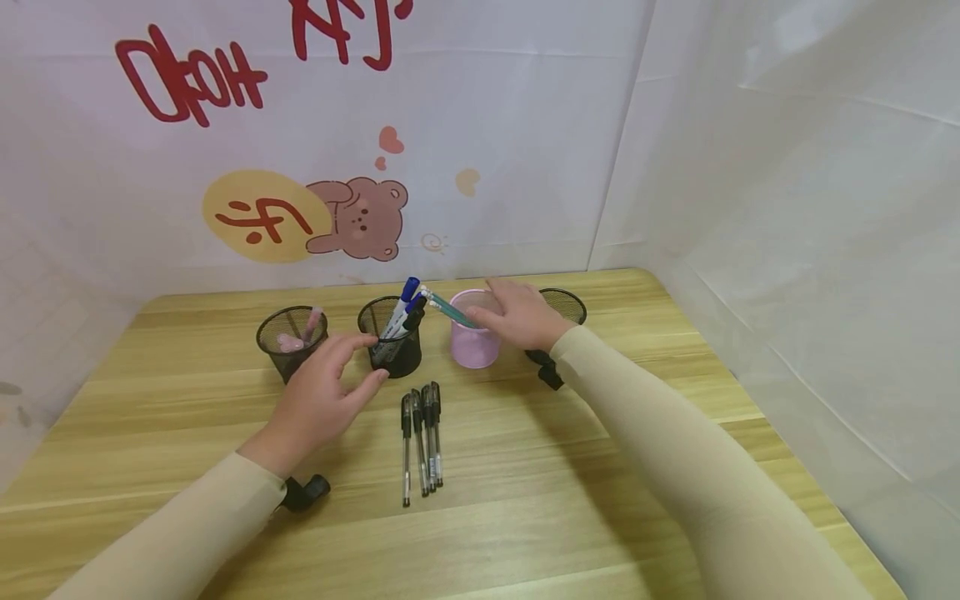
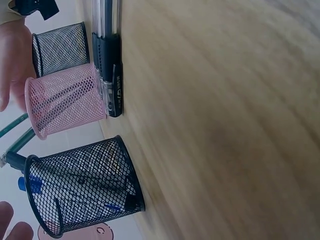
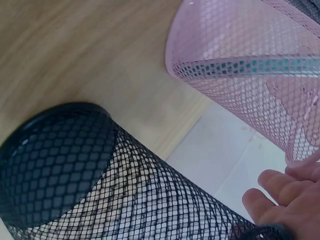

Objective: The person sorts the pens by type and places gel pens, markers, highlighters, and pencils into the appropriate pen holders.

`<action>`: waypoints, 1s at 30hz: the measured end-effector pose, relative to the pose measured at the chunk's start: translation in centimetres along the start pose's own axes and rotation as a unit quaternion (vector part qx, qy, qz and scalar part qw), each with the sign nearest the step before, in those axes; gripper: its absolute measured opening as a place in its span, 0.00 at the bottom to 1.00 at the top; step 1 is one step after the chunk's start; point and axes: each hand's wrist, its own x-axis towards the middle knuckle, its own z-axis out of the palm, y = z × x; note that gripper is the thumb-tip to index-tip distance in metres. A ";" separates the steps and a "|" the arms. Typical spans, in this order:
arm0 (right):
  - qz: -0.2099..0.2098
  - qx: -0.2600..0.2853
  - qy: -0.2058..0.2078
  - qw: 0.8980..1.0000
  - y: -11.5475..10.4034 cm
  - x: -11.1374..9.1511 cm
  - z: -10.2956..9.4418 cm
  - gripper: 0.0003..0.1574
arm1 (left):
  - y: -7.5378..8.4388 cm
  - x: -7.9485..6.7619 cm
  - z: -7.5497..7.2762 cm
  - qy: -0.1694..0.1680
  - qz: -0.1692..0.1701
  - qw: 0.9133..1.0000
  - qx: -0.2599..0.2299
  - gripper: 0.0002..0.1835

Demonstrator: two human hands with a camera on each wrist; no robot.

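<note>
My left hand (image 1: 318,400) reaches to the black mesh pen cup (image 1: 397,360), thumb and fingers spread apart near its rim. That cup holds several blue- and black-capped markers (image 1: 403,312). At the pink mesh pen cup (image 1: 474,348), my right hand (image 1: 525,317) lies over the right side of the rim, its fingers loosely extended. Green pencils (image 1: 450,311) lean leftward out of the pink cup. In the right wrist view, fingertips (image 3: 260,202) are close to the pink rim; whether they press on it I cannot tell.
Several black-capped pens (image 1: 420,442) lie side by side in front of the cups. Another black mesh cup (image 1: 288,333) at left holds pink items. A further black mesh cup (image 1: 564,307) stands at right, partly behind my right hand. A white wall sheet hangs behind the table.
</note>
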 end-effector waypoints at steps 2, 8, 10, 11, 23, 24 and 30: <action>0.004 0.031 0.001 1.000 0.0 0.0 -0.3 0.47 | -0.1 -0.1 0.0 -0.007 -0.005 1.000 0.000 0.28; 0.042 0.119 -0.011 0.992 0.0 -0.4 -1.4 0.54 | -0.3 -0.2 0.2 -0.028 -0.013 1.000 0.006 0.27; 0.051 0.141 -0.008 0.989 0.0 -0.5 -1.9 0.54 | -0.4 -0.3 0.3 -0.035 -0.016 0.999 0.009 0.27; 0.055 0.151 -0.005 0.987 0.0 -0.6 -2.1 0.55 | -0.4 -0.3 0.4 -0.038 -0.017 0.999 0.010 0.27; 0.053 0.080 0.029 0.995 3.1 -1.7 -4.7 0.51 | -0.5 -0.4 0.6 -0.079 -0.042 0.995 0.042 0.27; 0.050 0.058 0.026 0.997 3.6 -1.9 -4.8 0.51 | -0.5 -0.4 0.6 -0.083 -0.043 0.995 0.044 0.28; 0.045 -0.016 -0.018 0.999 6.0 -3.4 -5.1 0.59 | -0.3 -0.5 0.6 -0.105 -0.051 0.992 0.056 0.31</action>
